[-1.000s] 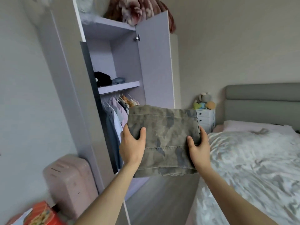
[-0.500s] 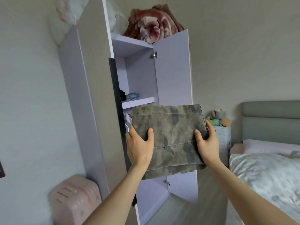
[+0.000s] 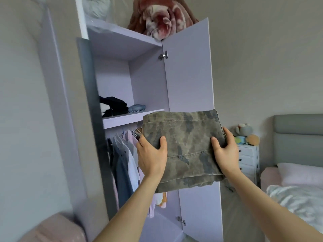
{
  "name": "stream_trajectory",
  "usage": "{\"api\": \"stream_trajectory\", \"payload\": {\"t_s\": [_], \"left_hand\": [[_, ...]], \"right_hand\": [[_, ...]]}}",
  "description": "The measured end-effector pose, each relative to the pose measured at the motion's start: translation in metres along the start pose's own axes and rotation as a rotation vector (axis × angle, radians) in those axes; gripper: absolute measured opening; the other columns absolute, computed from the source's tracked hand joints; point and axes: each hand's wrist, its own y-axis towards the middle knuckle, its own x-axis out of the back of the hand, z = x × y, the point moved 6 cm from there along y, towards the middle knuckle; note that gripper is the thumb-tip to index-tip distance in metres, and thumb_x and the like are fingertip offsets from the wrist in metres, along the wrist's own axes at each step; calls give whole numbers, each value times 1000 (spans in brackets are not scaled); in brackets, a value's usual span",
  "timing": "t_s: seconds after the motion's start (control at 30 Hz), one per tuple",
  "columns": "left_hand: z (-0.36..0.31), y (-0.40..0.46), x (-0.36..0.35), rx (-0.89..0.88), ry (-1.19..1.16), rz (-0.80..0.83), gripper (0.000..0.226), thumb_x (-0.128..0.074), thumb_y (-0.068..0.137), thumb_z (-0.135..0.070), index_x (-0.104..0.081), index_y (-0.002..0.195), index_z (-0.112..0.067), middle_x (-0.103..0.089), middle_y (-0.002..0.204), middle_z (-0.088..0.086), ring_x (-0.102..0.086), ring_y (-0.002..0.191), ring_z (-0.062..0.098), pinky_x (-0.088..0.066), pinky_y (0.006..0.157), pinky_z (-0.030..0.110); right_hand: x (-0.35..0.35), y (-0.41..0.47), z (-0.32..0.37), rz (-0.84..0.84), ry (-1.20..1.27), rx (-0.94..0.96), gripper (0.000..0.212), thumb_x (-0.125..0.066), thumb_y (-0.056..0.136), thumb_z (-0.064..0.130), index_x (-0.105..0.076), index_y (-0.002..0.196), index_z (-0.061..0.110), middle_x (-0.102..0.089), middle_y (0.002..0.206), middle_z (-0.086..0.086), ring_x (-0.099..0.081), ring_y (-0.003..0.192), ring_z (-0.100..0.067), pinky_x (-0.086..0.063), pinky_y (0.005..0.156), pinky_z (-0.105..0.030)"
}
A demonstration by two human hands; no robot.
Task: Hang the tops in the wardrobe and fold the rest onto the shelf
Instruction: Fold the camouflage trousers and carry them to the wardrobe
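Note:
I hold a folded camouflage garment [image 3: 187,145] flat in front of the open lilac wardrobe [image 3: 148,81]. My left hand [image 3: 151,157] grips its left edge and my right hand [image 3: 225,153] grips its right edge. The garment's far edge is level with the wardrobe shelf [image 3: 125,117], just right of it. On that shelf lie a folded black stack [image 3: 113,106] and a folded blue denim piece [image 3: 137,107]. Below the shelf several tops [image 3: 125,159] hang on hangers, partly hidden by the garment.
The right wardrobe door [image 3: 188,70] stands open behind the garment; the dark left door edge [image 3: 94,119] juts towards me. A red blanket [image 3: 160,18] sits on top. A white drawer unit [image 3: 248,161] with soft toys, a bed [image 3: 297,198] at right, a pink case [image 3: 57,229] at lower left.
The view has swung towards the wardrobe and come closer. The folded garment has risen, now level with the shelf, still held in both hands.

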Motion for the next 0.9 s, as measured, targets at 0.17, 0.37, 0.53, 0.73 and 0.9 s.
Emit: {"api": "stream_trajectory", "payload": {"t_s": [0.17,0.37,0.53,0.73,0.9], "left_hand": [[13,101,-123,18,-93,11,63,-57,86,-48,-39,136,-14,-49,131,5,-50,117,25,-44,86,35],[24,239,-209,29,-188,-30,58,-59,85,-48,-42,131,-18,-49,123,2,-53,107,23,-42,82,33],[45,355,-238,64,-306,-35,47,-60,87,-39,-44,126,-18,-51,122,3,-53,107,23,-46,94,39],[91,487,-280,52,-416,15,40,-62,87,-37,-46,118,-19,-57,115,1,-57,100,20,-49,86,36],[134,627,-314,37,-369,39,47,-60,89,-38,-45,127,-15,-57,120,4,-57,105,23,-48,91,38]], "right_hand": [[-62,129,-52,16,-5,47,47,-56,90,27,-43,135,31,-56,112,18,-52,98,-7,-43,89,-32],[-162,268,-65,59,34,142,48,-54,92,26,-40,138,28,-58,117,14,-55,102,-11,-39,82,-26],[-254,343,-51,109,54,232,49,-53,92,25,-39,139,25,-57,126,8,-55,111,-17,-44,91,-35],[-369,417,-59,107,57,335,50,-52,93,27,-37,140,25,-54,134,6,-52,118,-20,-42,97,-37],[-503,497,-69,64,40,411,48,-51,92,30,-38,137,26,-56,131,1,-53,116,-27,-41,90,-38]]}}
